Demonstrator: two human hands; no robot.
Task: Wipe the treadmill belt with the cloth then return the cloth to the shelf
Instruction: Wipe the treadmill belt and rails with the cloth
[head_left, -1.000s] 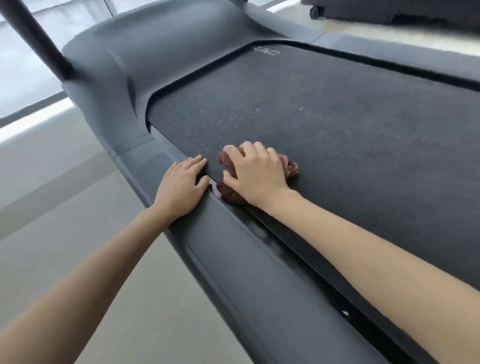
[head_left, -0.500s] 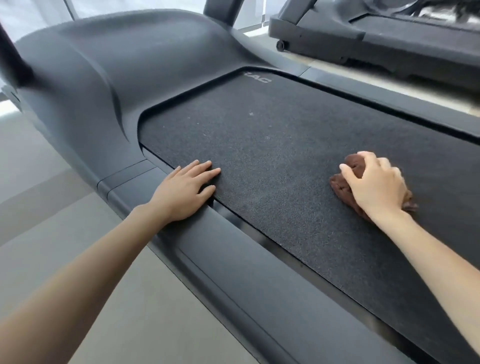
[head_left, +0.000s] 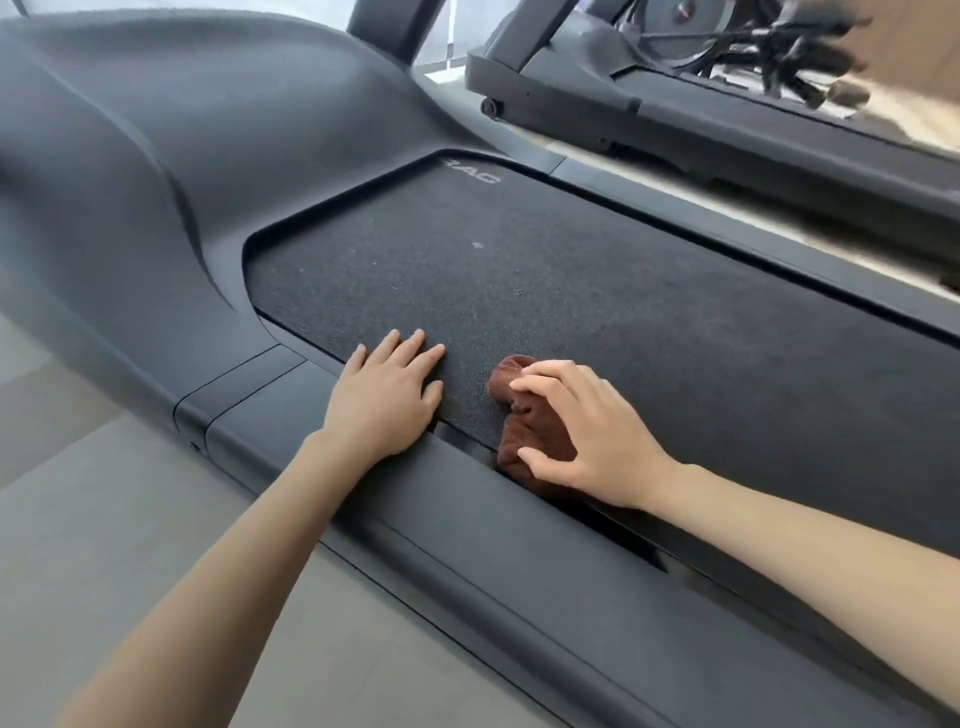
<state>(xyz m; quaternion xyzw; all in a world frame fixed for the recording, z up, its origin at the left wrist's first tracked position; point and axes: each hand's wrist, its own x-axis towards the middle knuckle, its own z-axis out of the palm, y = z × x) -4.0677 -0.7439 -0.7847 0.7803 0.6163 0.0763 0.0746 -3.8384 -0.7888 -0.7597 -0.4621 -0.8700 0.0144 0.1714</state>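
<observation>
The right hand (head_left: 589, 434) grips a bunched cloth (head_left: 530, 439) at the belt's (head_left: 571, 291) near edge, while the left hand (head_left: 384, 400) lies flat beside it. Soft and light, the cloth probably gathers best from above.

Single head-worn camera, wide-angle, pitched forward and down.
I am looking from close above the near side rail (head_left: 519, 571) across the treadmill belt (head_left: 623, 322), whose length runs toward the right edge; a second treadmill (head_left: 727, 135) fills the far upper right corner.
</observation>
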